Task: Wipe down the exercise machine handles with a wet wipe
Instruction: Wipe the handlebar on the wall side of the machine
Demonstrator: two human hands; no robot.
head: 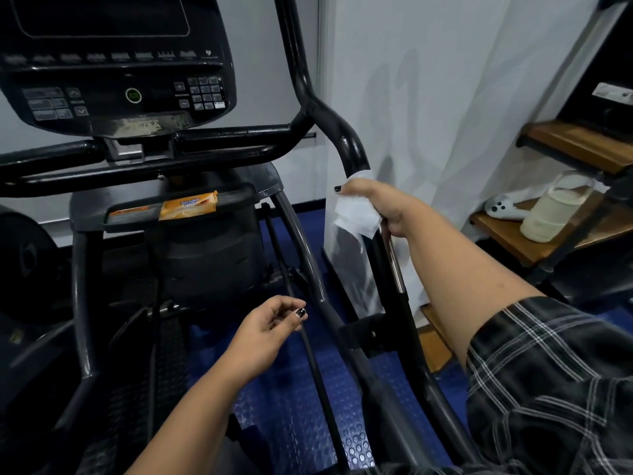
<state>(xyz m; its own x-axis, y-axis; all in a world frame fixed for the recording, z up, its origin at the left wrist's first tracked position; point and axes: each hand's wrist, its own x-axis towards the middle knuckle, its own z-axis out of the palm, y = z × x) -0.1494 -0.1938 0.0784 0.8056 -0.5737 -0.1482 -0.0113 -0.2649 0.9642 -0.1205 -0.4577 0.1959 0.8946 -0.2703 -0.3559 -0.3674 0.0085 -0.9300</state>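
Observation:
The black right handle (346,138) of the exercise machine rises and curves up toward the top of the view. My right hand (387,207) is wrapped around this handle at mid-height, with a white wet wipe (354,214) pressed between palm and bar; a loose corner of the wipe hangs down to the left. My left hand (270,325) hovers lower in the middle, fingers loosely curled and apart, holding nothing. An orange pack of wipes (188,204) lies on the machine's tray below the console (113,73).
Fixed black handlebars (233,137) cross below the console. A white curtain (462,97) hangs just right of the handle. Wooden steps (579,142) at the far right carry a plastic jar (555,207). Blue rubber flooring (294,406) lies below, and a weight plate (24,255) stands at left.

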